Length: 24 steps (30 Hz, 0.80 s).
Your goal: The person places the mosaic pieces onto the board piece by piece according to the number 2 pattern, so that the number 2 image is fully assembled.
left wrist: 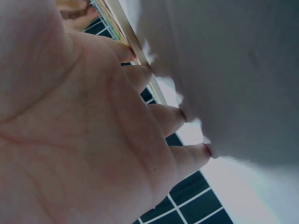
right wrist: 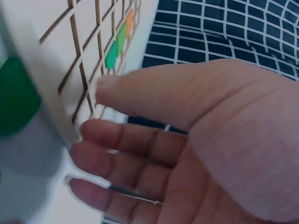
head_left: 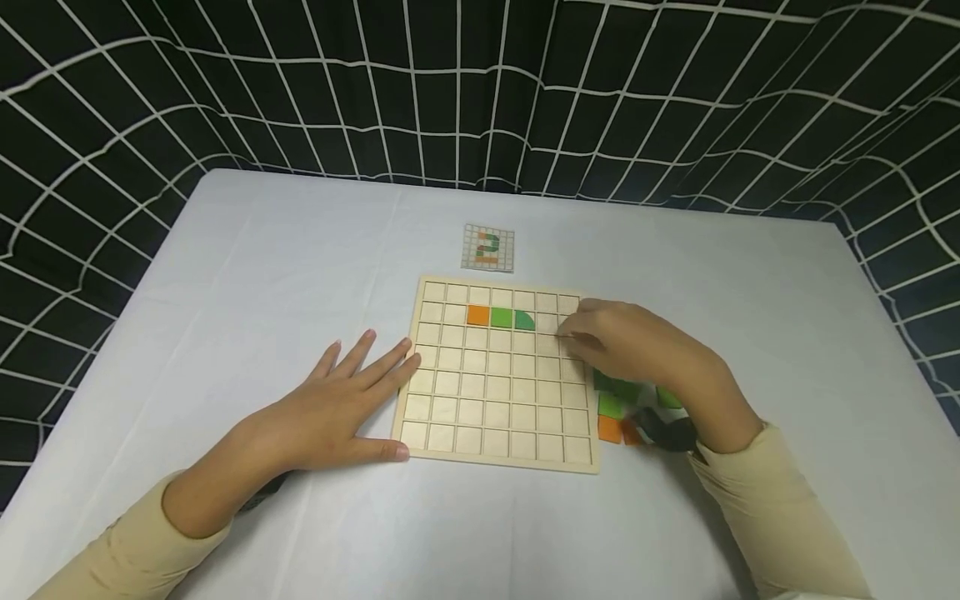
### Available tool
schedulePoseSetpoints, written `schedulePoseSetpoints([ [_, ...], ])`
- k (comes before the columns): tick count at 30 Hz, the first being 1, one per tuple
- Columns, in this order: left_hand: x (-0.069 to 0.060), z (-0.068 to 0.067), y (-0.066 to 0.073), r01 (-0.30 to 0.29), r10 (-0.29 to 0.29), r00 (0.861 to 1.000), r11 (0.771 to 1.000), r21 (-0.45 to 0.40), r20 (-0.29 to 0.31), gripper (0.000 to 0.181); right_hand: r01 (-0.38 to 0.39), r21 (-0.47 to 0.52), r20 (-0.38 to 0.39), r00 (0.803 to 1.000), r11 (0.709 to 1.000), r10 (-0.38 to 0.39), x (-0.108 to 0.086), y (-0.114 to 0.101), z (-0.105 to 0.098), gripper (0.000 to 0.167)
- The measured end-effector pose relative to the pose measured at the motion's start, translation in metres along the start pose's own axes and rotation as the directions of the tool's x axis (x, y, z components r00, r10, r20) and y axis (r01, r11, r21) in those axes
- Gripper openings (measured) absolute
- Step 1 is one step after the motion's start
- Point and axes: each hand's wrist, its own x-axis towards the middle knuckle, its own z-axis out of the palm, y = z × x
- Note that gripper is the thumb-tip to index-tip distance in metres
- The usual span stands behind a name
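A wooden grid board lies on the white table. Near its top, an orange square, a light green square and a darker green rounded piece sit side by side in one row. The left hand lies spread at the board's left side, two fingertips and the thumb tip touching its edge; the left wrist view shows its palm. At the upper right of the board is the right hand, fingers bent loosely. No piece shows between thumb and fingers of the right hand in the right wrist view.
Loose pieces lie right of the board, partly under the right arm: dark green, light green and orange. Behind the board is a small pattern card. A black cloth with white grid lines hangs around the table.
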Motion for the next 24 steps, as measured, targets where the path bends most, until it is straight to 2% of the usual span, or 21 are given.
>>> schedulePoseSetpoints([
  [2,0.0,0.0,0.0,0.002,-0.002,1.0,1.0,0.003,0.002,0.099,-0.062,-0.019,0.028,0.998,0.998,0.063,-0.013,0.0,-0.002,0.011],
  [4,0.0,0.0,0.0,0.007,-0.007,1.0,1.0,0.007,0.007,0.099,-0.115,-0.05,0.061,0.991,0.992,0.118,-0.025,0.001,-0.003,0.012],
  [7,0.0,-0.001,0.0,0.008,-0.008,1.0,1.0,0.007,0.006,0.1,-0.156,-0.086,0.098,0.982,0.984,0.164,-0.04,0.003,-0.001,0.024],
  [9,0.0,-0.002,0.0,0.005,-0.005,1.0,1.0,0.004,0.002,0.1,-0.152,-0.111,0.097,0.982,0.982,0.163,-0.047,0.005,0.003,0.033],
  [16,0.001,-0.001,0.0,0.01,-0.01,1.0,1.0,-0.003,0.01,0.1,-0.135,-0.189,0.034,0.989,0.972,0.144,-0.057,0.004,0.015,0.039],
  [24,0.001,-0.001,0.0,0.007,-0.007,1.0,1.0,-0.008,0.006,0.1,-0.114,-0.174,-0.015,0.994,0.978,0.113,-0.058,0.006,0.019,0.034],
])
